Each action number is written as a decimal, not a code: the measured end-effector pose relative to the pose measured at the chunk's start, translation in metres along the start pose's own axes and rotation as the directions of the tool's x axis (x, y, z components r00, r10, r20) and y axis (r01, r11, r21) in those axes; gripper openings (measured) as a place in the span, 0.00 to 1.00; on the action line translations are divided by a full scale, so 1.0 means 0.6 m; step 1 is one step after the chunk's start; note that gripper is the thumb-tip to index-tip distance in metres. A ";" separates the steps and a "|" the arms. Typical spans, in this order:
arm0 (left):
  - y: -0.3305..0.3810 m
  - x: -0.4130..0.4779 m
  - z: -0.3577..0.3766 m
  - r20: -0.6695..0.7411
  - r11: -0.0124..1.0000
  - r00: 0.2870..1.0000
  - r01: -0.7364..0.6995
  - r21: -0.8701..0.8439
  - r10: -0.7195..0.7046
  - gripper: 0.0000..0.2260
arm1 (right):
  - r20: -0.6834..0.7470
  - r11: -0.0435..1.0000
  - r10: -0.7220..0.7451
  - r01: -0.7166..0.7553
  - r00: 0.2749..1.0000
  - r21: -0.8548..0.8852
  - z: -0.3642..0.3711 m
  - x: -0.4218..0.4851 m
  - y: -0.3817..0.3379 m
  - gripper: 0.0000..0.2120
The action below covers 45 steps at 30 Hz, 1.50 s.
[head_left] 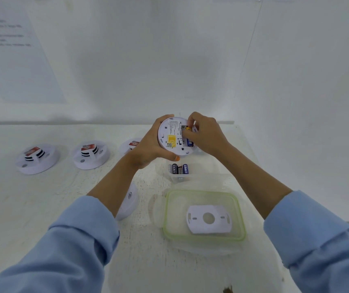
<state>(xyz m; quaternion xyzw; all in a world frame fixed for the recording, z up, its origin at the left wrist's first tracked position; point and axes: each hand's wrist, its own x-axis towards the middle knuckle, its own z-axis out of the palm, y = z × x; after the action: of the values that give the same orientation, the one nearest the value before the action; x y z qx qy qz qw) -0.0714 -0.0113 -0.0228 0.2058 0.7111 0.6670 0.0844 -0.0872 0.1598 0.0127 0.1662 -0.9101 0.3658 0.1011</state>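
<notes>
Two jobs: left hand [148, 145] grips light, rigid detector [170, 132] by rim, right hand [205, 134] pinches slippery battery [190, 142] at 3 o'clock.

Detectors [37, 158] on table [42, 208], green-rimmed container [166, 210]

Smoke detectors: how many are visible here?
5. Far-left detector, second detector, third detector half behind the left hand, held detector gripped by that hand while the right hand pinches a battery at it, fifth detector partly under the left arm. More may be hidden.
</notes>
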 end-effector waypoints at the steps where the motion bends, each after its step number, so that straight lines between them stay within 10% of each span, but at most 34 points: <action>1: 0.000 -0.001 0.001 0.003 1.000 1.000 0.002 0.007 -0.002 0.47 | -0.001 1.000 0.000 0.001 1.000 0.006 0.001 -0.001 0.002 0.07; 32: -0.003 -0.018 -0.013 -0.027 0.996 0.999 0.021 0.089 -0.019 0.45 | -0.097 0.998 -0.060 0.057 0.994 -0.034 0.007 -0.015 0.000 0.08; 37: -0.003 -0.024 -0.024 -0.067 0.996 0.998 0.026 0.088 -0.020 0.45 | -0.254 0.945 0.128 -0.040 0.959 0.325 -0.017 -0.020 -0.003 0.06; 41: 0.002 -0.028 -0.033 -0.104 0.997 0.995 0.007 0.076 0.001 0.45 | -0.007 0.930 0.340 -0.335 0.940 0.149 -0.018 -0.028 0.016 0.12; 45: 0.002 -0.027 -0.033 -0.095 0.996 0.995 0.000 0.085 0.008 0.45 | 0.259 0.938 0.344 -0.318 0.902 -0.139 0.026 -0.043 0.021 0.14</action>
<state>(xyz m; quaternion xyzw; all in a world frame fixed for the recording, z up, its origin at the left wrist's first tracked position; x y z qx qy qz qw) -0.0643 -0.0359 -0.0220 0.1786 0.7417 0.6453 0.0405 -0.0693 0.1632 -0.0146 0.0540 -0.9462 0.3078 -0.0845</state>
